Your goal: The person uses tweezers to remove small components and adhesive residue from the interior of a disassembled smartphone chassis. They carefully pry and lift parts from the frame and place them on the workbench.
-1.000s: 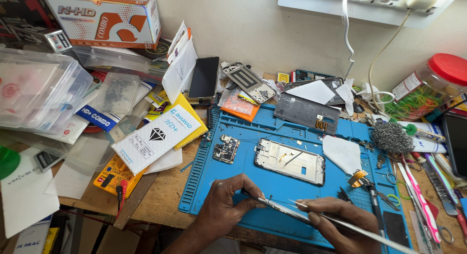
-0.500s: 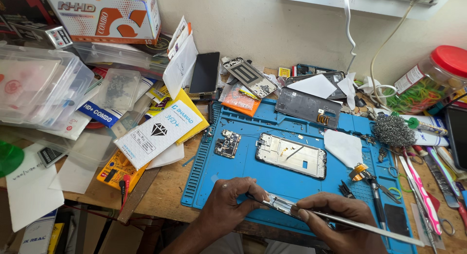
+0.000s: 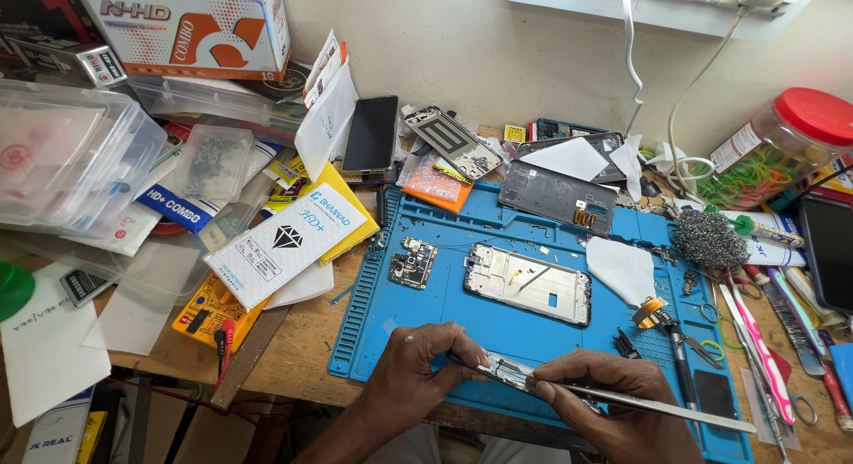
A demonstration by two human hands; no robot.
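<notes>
Since the earlier frame the hands have shifted slightly left along the blue mat's (image 3: 533, 340) near edge. The small metal part (image 3: 505, 372) lies at six o'clock, pinched in the left hand (image 3: 418, 371) fingers; the right hand (image 3: 613, 402) grips long tweezers (image 3: 640, 402), axis running toward four o'clock. The phone frame (image 3: 529, 284) sits at twelve.

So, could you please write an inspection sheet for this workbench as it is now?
Surface: blue mat on a wooden bench.
Job's things: small metal part held at the mat's near edge; tweezers.
Clutter: phone frame, circuit board, steel wool, boxes, packets.
Hands: left hand pinches the part; right hand holds the tweezers against it.
Cables: white cable on the wall.
Surroundings: red-lidded jar of rubber bands.
</notes>
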